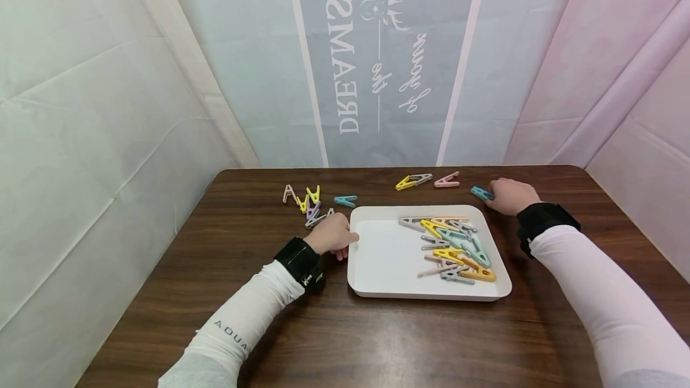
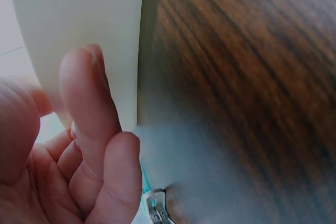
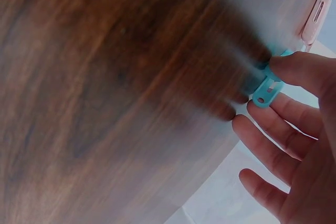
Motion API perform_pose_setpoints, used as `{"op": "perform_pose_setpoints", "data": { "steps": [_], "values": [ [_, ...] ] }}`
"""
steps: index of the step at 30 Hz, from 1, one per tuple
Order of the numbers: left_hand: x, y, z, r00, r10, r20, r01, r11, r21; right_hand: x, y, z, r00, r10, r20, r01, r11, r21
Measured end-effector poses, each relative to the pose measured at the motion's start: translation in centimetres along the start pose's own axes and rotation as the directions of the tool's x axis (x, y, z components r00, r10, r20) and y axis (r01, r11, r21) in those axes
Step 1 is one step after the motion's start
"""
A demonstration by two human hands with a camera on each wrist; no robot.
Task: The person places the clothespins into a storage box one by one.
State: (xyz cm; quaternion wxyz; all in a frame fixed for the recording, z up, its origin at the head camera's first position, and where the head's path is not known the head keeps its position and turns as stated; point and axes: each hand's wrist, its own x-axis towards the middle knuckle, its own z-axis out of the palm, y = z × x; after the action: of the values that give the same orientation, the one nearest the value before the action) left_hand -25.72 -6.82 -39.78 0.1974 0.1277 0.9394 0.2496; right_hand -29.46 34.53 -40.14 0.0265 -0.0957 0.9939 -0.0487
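Note:
My right hand [image 1: 513, 196] is at the back right of the table and pinches a blue clothespin [image 3: 268, 91] between thumb and fingers, low over the wood. At the left side of the white tray [image 1: 377, 283], my left hand [image 1: 330, 234] holds the rim, thumb over the edge and fingers against the outer wall [image 2: 113, 14]. Several yellow, grey, teal, orange and pink clothespins lie in the tray's right half, including an orange clothespin [image 1: 477, 273]. Just behind my left hand lies a grey clothespin [image 1: 315, 220].
Left of the tray is a loose group with a purple clothespin [image 1: 313, 210] and a blue clothespin [image 1: 345, 200]. Behind the tray lie a yellow clothespin [image 1: 405, 183], a grey clothespin [image 1: 421, 179] and a pink clothespin [image 1: 447, 181]. A printed curtain [image 1: 388, 148] hangs beyond the table's back edge.

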Motion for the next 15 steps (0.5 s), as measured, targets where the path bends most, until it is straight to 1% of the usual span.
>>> {"op": "perform_pose_setpoints", "data": {
  "steps": [5,9,12,15],
  "values": [
    [0.0,0.0,0.2,1.000,0.005,0.001,-0.005,1.000,-0.001,-0.3,0.4,-0.2,1.000,-0.005,-0.030,0.005,1.000,0.005],
    [0.1,-0.1,0.3,1.000,-0.002,0.001,0.002,1.000,0.002,-0.7,0.1,-1.2,0.997,-0.019,-0.070,0.020,1.000,0.017],
    [0.1,-0.2,0.3,1.000,0.002,-0.003,-0.002,1.000,0.005,-0.9,-1.0,-2.3,0.993,-0.054,-0.104,0.055,0.998,0.007],
    [0.1,-0.3,0.3,1.000,0.009,-0.006,-0.009,1.000,0.005,-1.3,-2.9,-3.3,0.985,-0.110,-0.136,0.109,0.994,-0.019]
  ]
}}
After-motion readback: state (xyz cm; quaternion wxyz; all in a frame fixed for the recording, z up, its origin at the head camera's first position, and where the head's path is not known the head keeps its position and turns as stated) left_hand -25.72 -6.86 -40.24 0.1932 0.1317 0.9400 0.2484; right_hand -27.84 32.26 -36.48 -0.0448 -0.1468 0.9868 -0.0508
